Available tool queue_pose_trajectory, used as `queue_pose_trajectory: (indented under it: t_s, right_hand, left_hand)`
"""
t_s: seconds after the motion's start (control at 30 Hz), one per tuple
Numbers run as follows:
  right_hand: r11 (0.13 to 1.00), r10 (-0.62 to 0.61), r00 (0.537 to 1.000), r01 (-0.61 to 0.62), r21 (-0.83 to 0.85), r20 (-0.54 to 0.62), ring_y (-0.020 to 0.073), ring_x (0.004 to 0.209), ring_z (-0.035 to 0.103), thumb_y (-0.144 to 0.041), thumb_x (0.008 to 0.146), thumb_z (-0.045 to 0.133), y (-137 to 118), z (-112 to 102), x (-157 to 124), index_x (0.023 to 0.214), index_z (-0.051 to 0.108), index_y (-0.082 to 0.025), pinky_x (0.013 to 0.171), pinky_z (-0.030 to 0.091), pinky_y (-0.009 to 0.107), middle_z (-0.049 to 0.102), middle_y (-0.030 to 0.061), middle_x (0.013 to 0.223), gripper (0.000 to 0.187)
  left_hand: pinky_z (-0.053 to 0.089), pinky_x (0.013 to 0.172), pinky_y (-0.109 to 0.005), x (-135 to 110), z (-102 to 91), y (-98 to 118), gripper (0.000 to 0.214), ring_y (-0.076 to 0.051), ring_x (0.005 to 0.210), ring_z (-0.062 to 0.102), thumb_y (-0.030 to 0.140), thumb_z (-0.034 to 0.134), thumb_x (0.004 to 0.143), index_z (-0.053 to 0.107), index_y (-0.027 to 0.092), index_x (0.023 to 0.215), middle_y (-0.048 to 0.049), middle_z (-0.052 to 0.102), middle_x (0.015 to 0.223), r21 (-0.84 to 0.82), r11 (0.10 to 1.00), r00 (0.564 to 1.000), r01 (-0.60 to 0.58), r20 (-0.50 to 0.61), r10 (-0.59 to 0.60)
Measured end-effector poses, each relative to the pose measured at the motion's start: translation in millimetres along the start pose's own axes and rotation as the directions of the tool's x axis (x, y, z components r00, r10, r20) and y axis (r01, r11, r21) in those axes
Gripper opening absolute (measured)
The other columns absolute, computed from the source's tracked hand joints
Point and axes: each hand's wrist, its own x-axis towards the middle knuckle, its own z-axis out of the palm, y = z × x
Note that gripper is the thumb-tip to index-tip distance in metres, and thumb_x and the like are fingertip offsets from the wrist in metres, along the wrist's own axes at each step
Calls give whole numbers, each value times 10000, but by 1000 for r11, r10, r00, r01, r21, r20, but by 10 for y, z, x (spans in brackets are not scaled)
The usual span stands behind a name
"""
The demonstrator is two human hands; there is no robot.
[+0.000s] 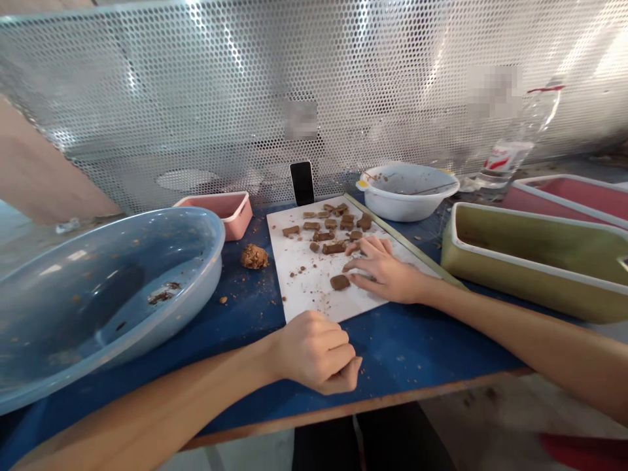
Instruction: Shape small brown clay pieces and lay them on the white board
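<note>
My right hand (380, 271) is over the right side of a white board (304, 294), its fingers apart and lightly bent. Just left of its fingertips lies a small brown block of dough-like or clay-like material (339, 282). Farther back on the board are several shaped brown pieces (324, 236), some block-like and some like short bars, with crumbs around them. Near the board's front edge my left hand (321, 353) is closed in a fist, and its inside is hidden. Left of the board sits a rough brown lump (254, 256) on the blue table (392, 347).
A large blue basin (196, 307) stands on the left, with a pink container (240, 219) behind it. A phone (301, 183) leans against the perforated metal screen (220, 85). Right are a white bowl (407, 203), a bottle (510, 150) and a green trough (515, 281).
</note>
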Motion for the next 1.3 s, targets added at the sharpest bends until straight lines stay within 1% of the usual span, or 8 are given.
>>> queue_pose_trajectory:
  t_s: [0.13,0.3,0.47,0.6,0.73,0.93,1.13,1.3]
  right_hand:
    - [997,-71,995,70,17,63,384,1403,473,-531,1139,533,-13,-31,-10,1501,703,-350,1182,403,660,553,144,1511,439]
    - [998,-36,999,34,-57,-38,369,1315,519,-472,1157,505,-25,-77,-3,1086,853,-270,1121,416,638,610,135,1435,409]
    - [999,-37,999,36,12,23,396,1382,489,-515,1098,626,-32,20,7,1396,761,-320,1162,417,667,571,151,1513,381]
    - [999,35,999,-35,31,-8,405,1399,486,-488,1060,691,-33,122,40,1233,818,-303,1179,394,693,592,146,1496,284]
    - [992,93,996,-92,89,-5,408,1416,473,-531,998,771,-37,145,89,1253,828,-313,1198,392,692,589,137,1520,340]
    - [984,112,993,-107,142,-31,397,1386,475,-520,971,820,-57,137,127,1095,886,-323,1181,398,666,631,106,1489,242]
    - [986,100,995,-97,139,-16,409,1434,463,-520,961,832,-5,115,105,1228,862,-319,1216,364,680,610,117,1532,335]
    - [986,101,994,-96,136,-31,415,1426,471,-521,957,839,-1,92,124,1058,905,-340,1207,368,696,632,88,1528,218]
  left_hand:
    - [303,441,-316,-7,2,0,402,-122,464,393,142,612,931,450,230,575,44,427,544,21,1000,999,4,35,-5]
    - [295,439,-320,-1,-5,7,393,-123,475,391,134,585,927,440,226,572,38,420,540,9,1000,1000,14,6,-14]
    - [304,447,-323,-20,3,1,398,-123,464,394,148,622,934,446,234,587,48,437,546,28,1000,998,4,59,-6]
    - [299,444,-324,-20,7,-2,393,-122,462,388,133,600,929,437,234,586,45,433,543,15,1000,999,7,31,-7]
    - [300,447,-329,-12,0,0,381,-125,466,399,129,601,922,445,232,589,42,446,545,15,1000,999,16,45,-17]
    - [291,450,-326,-3,-3,-1,377,-120,466,398,120,594,915,445,227,585,42,441,539,20,1000,999,16,37,-16]
    - [293,444,-331,-21,-2,-2,389,-126,471,415,134,601,929,451,231,584,42,442,545,35,999,998,14,59,-16]
    - [309,446,-328,-20,0,-2,388,-124,467,427,144,608,941,465,230,590,43,459,549,35,999,998,11,60,-13]
